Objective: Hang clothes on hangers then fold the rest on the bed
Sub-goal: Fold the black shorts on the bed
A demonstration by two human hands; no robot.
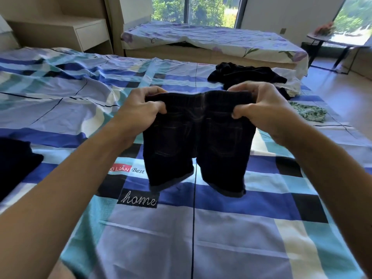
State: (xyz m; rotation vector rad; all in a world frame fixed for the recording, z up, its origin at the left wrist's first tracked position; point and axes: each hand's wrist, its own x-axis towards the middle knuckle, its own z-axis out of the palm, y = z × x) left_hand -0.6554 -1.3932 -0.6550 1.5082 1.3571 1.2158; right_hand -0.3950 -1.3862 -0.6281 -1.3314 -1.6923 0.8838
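A pair of small dark denim shorts (199, 146) hangs in the air above the bed (221, 228), back pockets facing me, cuffs just over the blue checked sheet. My left hand (141, 109) pinches the left end of the waistband. My right hand (265, 109) pinches the right end. Both hands hold the waistband stretched flat between them. Further back on the bed lies a crumpled black garment (247, 74), with a white cloth (291, 85) and a green patterned cloth (308, 113) to its right.
A dark folded garment (14, 160) lies at the bed's left edge. Beyond the bed stand a second bed with a floral sheet (211, 37), a pale nightstand (84, 31) at the back left, and a small dark table (332, 41) by the window on the right.
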